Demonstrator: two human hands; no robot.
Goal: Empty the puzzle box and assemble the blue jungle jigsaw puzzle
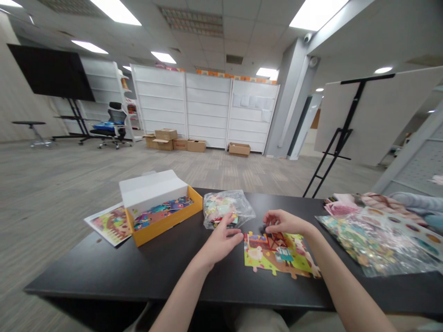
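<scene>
A partly joined jigsaw puzzle (258, 256) with farm figures lies flat on the black table, its lower edge showing knobs and gaps. My right hand (285, 222) is over its top edge, fingers curled and pinched together. Something small and dark shows at those fingertips, too blurred to name. My left hand (221, 242) hovers left of the puzzle with its fingers apart and nothing in them. Just beyond it lies a clear plastic bag (244, 207) of puzzle pieces, partly covered by the fingers.
At left, an open yellow box (166, 227) contains colourful pieces, beside a printed picture sheet (112, 226). A larger bag of pieces (367, 240) lies at right, near folded cloths (384, 203). The black table's (166, 267) front edge is close to me.
</scene>
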